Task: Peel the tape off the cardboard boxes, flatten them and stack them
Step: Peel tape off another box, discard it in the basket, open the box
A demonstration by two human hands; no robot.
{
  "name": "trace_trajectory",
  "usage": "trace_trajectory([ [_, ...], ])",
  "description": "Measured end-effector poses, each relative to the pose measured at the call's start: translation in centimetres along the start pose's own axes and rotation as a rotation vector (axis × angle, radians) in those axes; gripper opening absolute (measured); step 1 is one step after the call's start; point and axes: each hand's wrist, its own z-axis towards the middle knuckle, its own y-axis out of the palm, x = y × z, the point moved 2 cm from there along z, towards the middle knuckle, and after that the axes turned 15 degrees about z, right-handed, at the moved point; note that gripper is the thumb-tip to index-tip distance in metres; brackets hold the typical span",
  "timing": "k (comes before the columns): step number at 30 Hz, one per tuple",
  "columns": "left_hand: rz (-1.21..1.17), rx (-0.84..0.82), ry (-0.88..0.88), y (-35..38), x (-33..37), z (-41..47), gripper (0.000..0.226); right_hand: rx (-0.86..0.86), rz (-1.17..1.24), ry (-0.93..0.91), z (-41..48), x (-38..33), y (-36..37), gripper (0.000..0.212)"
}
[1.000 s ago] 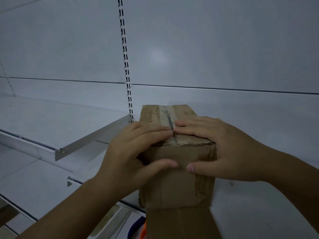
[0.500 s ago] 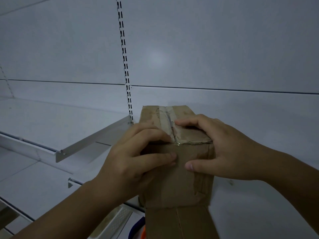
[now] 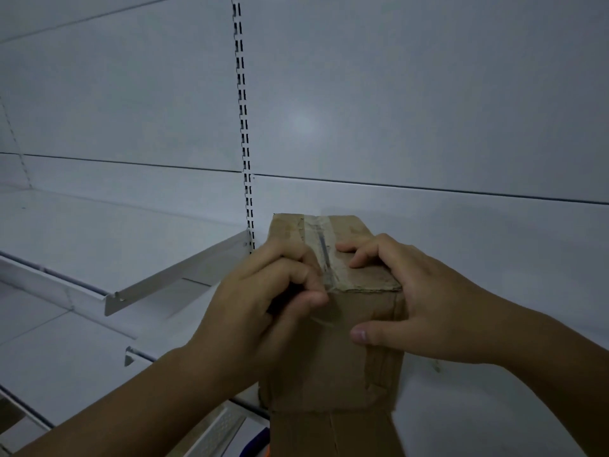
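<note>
A small brown cardboard box [image 3: 333, 364] stands upright on another piece of cardboard [image 3: 329, 437] in front of me. A strip of clear tape [image 3: 321, 239] runs along the seam of its top face and over the near edge. My left hand [image 3: 263, 311] is at the box's upper left corner, thumb and curled fingers pinching at the tape end on the near edge. My right hand [image 3: 418, 298] grips the box's upper right corner, fingers curled on the top flap and thumb pressed on the front face.
White metal shelving surrounds the box: a shelf [image 3: 99, 258] at left with a raised front lip, a lower shelf [image 3: 66, 357] below it, and a slotted upright [image 3: 244, 143] on the back panel. A white perforated tray [image 3: 214, 433] and something blue and orange [image 3: 257, 445] sit at the bottom.
My left fingers have curled in from lying flat on the top to pinching at the tape on the near edge. My right fingers have curled tighter on the flap. The box has stayed put.
</note>
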Motion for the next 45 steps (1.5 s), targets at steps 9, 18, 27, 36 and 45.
trace_trajectory([
  [9, 0.139, -0.129, 0.224, -0.4, -1.0, -0.6, 0.020, 0.010, -0.016, -0.008, 0.1, -0.1, 0.1, 0.054],
  [18, 0.159, 0.023, 0.262, 0.4, -0.2, -1.1, 0.009, -0.008, -0.003, -0.002, 0.2, 0.0, 0.1, 0.061],
  [27, -0.054, 0.069, -0.152, -1.4, 0.8, 2.0, 0.007, -0.025, 0.019, -0.009, 0.3, 0.4, 0.1, 0.055],
  [36, -0.478, -0.189, -0.641, -0.3, -1.8, 4.3, 0.014, 0.046, -0.093, -0.186, 0.2, -0.1, 0.4, 0.031],
  [45, -0.585, -0.458, -0.806, 0.6, -3.5, 5.7, 0.014, 0.419, -0.115, -0.424, -0.7, 0.4, 1.9, 0.046],
])
